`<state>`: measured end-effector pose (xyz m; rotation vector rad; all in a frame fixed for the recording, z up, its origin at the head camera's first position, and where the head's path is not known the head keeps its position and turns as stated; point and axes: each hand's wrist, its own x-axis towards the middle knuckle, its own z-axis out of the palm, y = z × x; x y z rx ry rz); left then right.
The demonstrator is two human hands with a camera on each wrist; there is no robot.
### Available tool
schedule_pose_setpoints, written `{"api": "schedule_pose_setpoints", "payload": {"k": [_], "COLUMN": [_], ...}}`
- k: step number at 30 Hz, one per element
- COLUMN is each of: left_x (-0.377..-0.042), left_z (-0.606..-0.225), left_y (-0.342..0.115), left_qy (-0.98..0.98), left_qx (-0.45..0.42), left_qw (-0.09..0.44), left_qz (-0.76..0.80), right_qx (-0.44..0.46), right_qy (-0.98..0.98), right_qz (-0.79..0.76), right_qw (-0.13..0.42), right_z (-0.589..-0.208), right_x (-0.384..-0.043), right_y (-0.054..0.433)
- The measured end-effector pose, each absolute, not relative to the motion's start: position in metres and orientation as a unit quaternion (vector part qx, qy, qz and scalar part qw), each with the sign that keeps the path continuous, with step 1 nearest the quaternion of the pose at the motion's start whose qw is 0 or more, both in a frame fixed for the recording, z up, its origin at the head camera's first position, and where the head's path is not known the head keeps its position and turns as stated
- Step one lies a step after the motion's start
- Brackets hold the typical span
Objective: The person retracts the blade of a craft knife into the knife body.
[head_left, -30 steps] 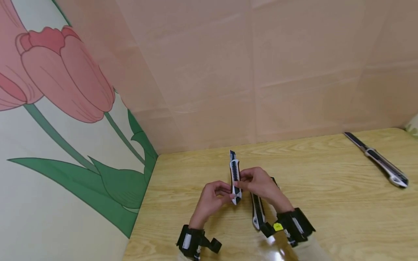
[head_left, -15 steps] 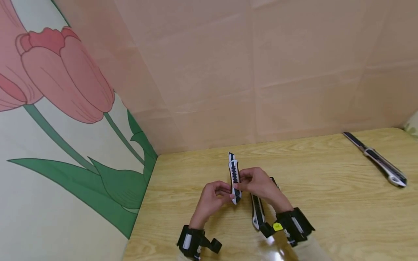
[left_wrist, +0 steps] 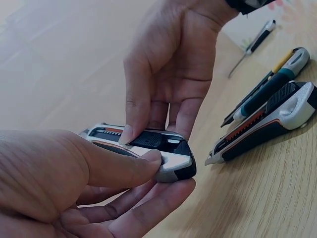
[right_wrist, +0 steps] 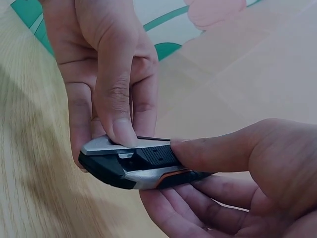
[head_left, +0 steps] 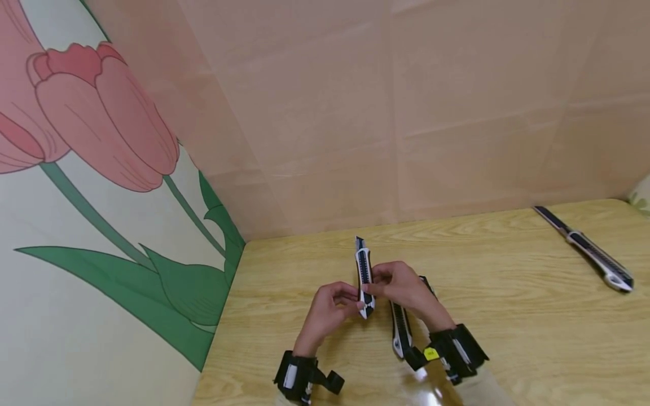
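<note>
Both hands hold one utility knife point(head_left: 363, 270), a silver and black snap-off cutter raised over the table with its blade tip pointing away from me. My left hand point(head_left: 327, 313) pinches its rear end between thumb and fingers. Higher up the handle, my right hand point(head_left: 406, 287) grips from the other side, fingers under the body. In the right wrist view the right thumb point(right_wrist: 208, 153) lies against the ribbed black slider point(right_wrist: 161, 156). The left thumb point(right_wrist: 124, 131) presses the silver casing near the tail. A second utility knife point(head_left: 401, 330) lies partly hidden beneath my right forearm.
Far right on the wooden table point(head_left: 508, 270) lies another utility knife point(head_left: 599, 254), its blade well out. The left wrist view shows a teal-handled tool point(left_wrist: 270, 91) and a yellow-edged one point(left_wrist: 283, 62) beside the second knife. A tulip-printed wall point(head_left: 101, 225) borders the left.
The held knife's upper end has shifted slightly left over the last second. Both hands keep the same grip and nearly the same place.
</note>
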<state>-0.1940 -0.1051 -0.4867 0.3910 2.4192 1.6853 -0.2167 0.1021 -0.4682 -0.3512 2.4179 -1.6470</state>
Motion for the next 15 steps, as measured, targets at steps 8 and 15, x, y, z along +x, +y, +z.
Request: {"api": "schedule_pose_setpoints", "payload": {"k": [8,15], "left_x": [-0.1936,-0.1939], "left_z": [-0.4867,-0.4870], "left_y": [-0.1037,-0.1062], "left_qy": [0.804,0.808], "left_qx": [0.128,0.130], "left_qw": [0.092,0.088], "left_qz": [0.573,0.568], "right_qx": [-0.122,-0.113], "right_qy": [0.814,0.819], "right_qz": [-0.562,-0.556], "right_qw": [0.088,0.092], "right_z": [-0.4661,-0.4662], "right_x": [-0.2137,-0.2146], "right_y": [0.1025,0.1003]}}
